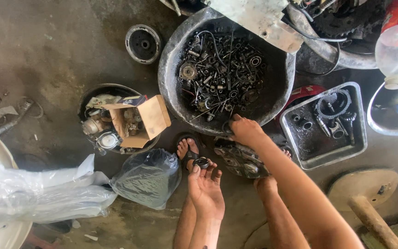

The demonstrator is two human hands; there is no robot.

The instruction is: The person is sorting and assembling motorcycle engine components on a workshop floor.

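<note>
Ring [201,162] is lying flat on the fingertips of the left hand [206,186], its hole facing up. Right hand [246,131] is reaching into the basin [171,69], fingers curled on a part I cannot identify. Engine cover [240,159] is lying between the hands, tray [323,124] beside it.

A small dark ring, perhaps a bearing [201,162], rests flat on upturned fingertips.
</note>
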